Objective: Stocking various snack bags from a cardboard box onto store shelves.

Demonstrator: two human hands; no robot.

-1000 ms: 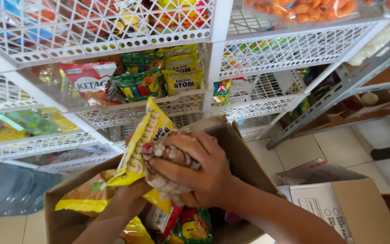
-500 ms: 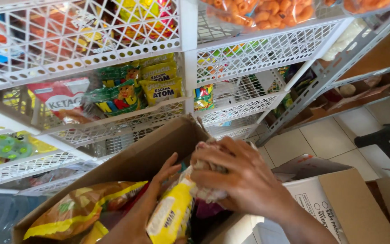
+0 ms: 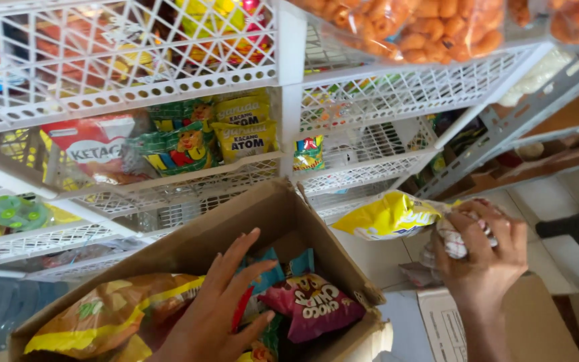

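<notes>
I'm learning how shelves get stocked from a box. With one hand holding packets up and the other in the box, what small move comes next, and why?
Probably carry the right hand up toward the white rack: it already grips the yellow packet clear of the cardboard box, while the left hand rests open on the snack bags inside.

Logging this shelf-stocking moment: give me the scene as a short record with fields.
setting: white plastic lattice shelves holding snack packets
left hand: open, fingers spread, resting on the packets in the brown cardboard box
right hand: grip closed on a bunch of small packets, with a yellow foil snack packet sticking out leftward, held outside the box
box contents: orange-yellow snack bag, purple snack packet
</notes>
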